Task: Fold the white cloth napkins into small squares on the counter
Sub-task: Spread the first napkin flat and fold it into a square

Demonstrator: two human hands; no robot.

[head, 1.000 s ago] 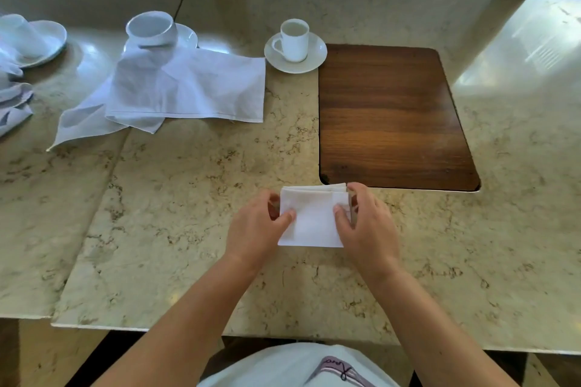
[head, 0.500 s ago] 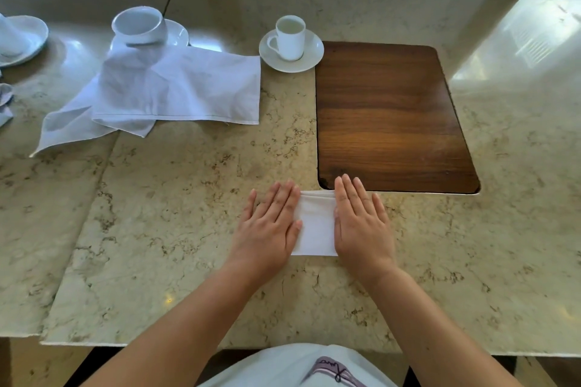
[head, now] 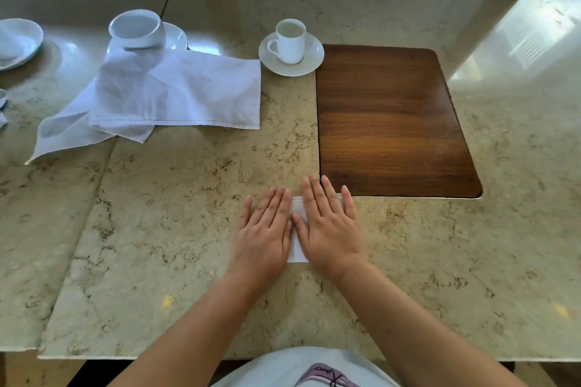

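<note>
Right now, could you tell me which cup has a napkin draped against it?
The wide cup at back left; the unfolded napkin reaches it, unlike the small handled cup.

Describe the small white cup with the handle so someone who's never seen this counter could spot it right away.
Start at the dark wooden board set into the marble counter. Just off its far left corner sits a white saucer carrying the small cup. It is tall and narrow with a handle on its left, unlike the wide, handleless cup behind the unfolded napkins.
</note>
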